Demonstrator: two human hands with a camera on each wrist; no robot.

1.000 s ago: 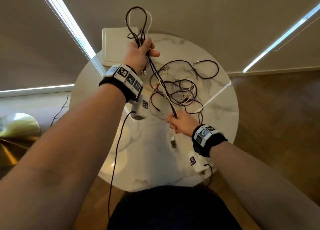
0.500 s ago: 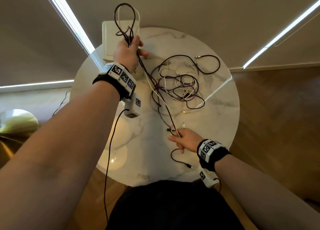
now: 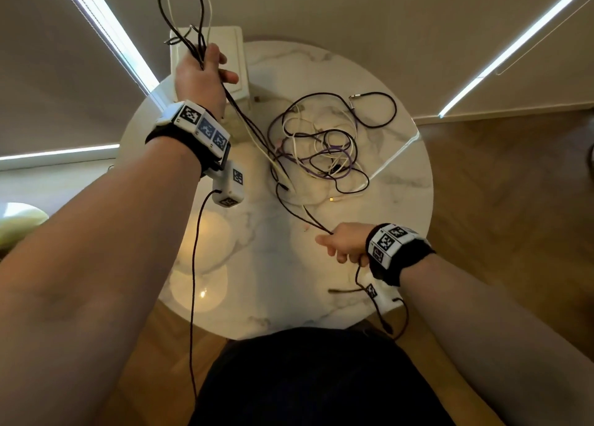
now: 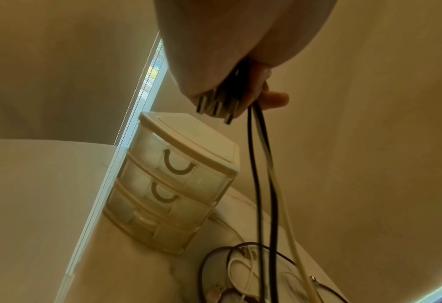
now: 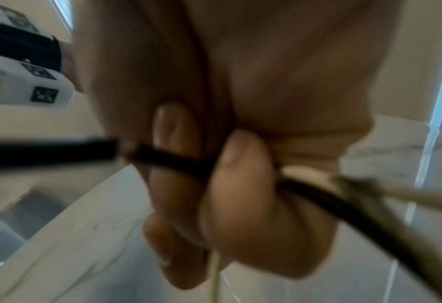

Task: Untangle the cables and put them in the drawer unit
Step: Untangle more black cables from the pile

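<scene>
above table (image 3: 401, 207), left hand (image 3: 199, 78) grips cables (image 3: 257, 130); right hand (image 3: 345, 244) grips black cable; left-wrist view adds drawer unit (image 4: 178, 184).

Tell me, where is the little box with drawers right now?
In the head view the drawer unit stands at the table's far left edge, partly behind the raised left hand, left of the tangled cables.

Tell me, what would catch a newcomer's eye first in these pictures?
Probably the left hand, raised high over the round marble table and gripping a bunch of black and white cables looped above it. The right hand, near the table's front edge, grips a black cable. Between them lies a tangle of cables; a drawer unit stands behind.
</scene>
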